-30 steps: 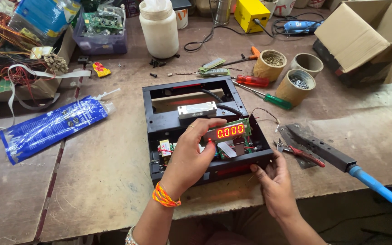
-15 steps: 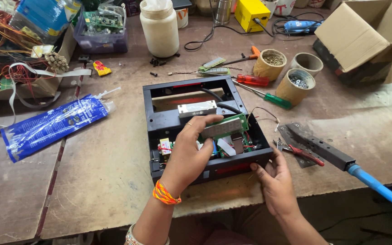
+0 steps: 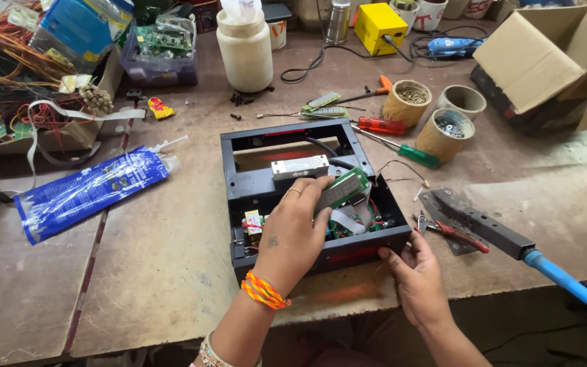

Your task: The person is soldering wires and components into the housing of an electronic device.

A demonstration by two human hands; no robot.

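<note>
Presently noted: black open case on wooden worktop, taken as landmark; left hand reaching into case from near side, grip clenched on green display board, board tilted and lifted above case interior, display dark; wiring and a small circuit board visible inside case beside left hand; silver metal bar lying across case middle, just behind fingers; right hand at near right corner of case, fingertips touching its front wall, grip released, holding nothing; orange thread band on left wrist.

Right of case: red-handled pliers on a grey metal plate, black square bar with blue handle running toward worktop edge. Behind case: red screwdriver, green screwdriver, three cardboard cups with small parts, white jar. Left of case: blue plastic packet.
</note>
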